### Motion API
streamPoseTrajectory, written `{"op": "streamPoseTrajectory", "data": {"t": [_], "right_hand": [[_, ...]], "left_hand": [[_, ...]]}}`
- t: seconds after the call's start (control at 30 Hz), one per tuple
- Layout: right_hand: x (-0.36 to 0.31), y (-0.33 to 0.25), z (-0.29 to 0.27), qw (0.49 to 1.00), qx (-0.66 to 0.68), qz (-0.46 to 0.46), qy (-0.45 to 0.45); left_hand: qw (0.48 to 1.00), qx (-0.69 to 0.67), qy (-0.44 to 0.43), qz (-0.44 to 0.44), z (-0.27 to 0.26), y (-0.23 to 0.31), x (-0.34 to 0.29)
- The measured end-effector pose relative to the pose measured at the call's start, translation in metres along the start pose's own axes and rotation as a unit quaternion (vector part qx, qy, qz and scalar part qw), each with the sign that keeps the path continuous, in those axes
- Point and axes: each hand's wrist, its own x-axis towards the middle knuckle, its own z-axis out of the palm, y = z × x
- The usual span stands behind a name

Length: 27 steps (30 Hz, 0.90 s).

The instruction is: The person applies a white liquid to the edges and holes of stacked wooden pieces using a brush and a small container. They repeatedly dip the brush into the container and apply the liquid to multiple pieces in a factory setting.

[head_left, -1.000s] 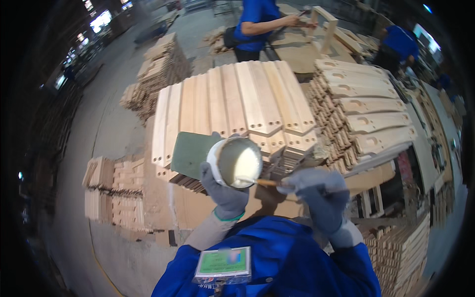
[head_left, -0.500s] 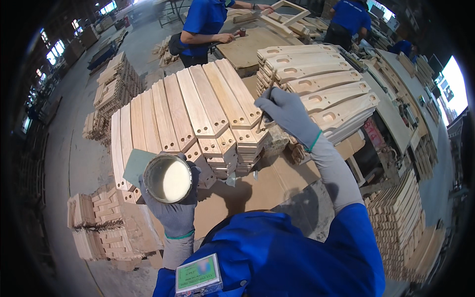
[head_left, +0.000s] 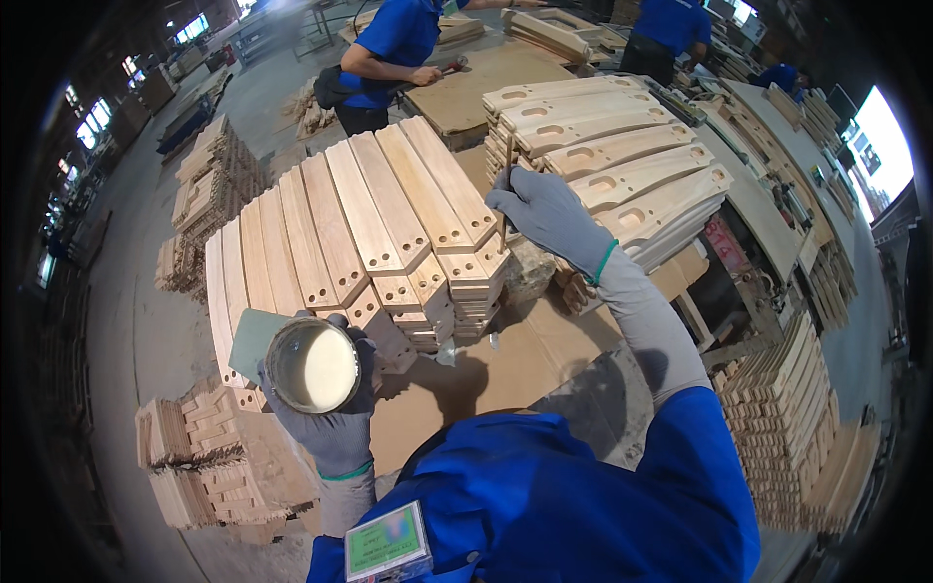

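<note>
Right hand, in a grey glove, has its fingers and thumb closed together on a thin stick. The stick is long and skinny, and it runs nearly straight up and down the view, with its low end toward the person. That low end is right by the front right corner of a big pile of wood bars. I cannot tell if it touches the wood. The bars lie side by side, and their long way goes off from the person and leans a bit left. Each has little round holes at the end near the person. So the holes at the right side are down and left of the right hand, and this hand is nearer to them than the other one.

Left hand is curled around a round tub with creamy white stuff in it. The tub is by the front left part of the pile. A flat green plate pokes out at its left.

A badge with a green card is on the person's chest, but its writing is too small to read. A red thing at the right has pale marks on it
</note>
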Motion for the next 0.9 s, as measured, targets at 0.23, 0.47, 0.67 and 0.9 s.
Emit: {"op": "streamPoseTrajectory", "data": {"t": [0.23, 0.47, 0.67, 0.9], "right_hand": [[-0.002, -0.012, -0.006, 1.000, 0.016, -0.003, 0.012], [-0.002, -0.007, 0.009, 0.994, 0.029, -0.102, 0.006], [-0.001, -0.013, -0.002, 0.997, 0.071, 0.016, -0.021], [0.001, 0.003, -0.009, 0.994, 0.101, 0.032, 0.029]], "left_hand": [[0.999, 0.031, -0.010, -0.007, -0.004, -0.003, 0.000], [0.998, 0.031, 0.015, -0.049, -0.001, 0.000, -0.002], [0.910, -0.367, 0.090, -0.172, 0.006, 0.017, 0.001], [0.991, 0.126, -0.014, 0.041, -0.004, -0.001, -0.001]]}}
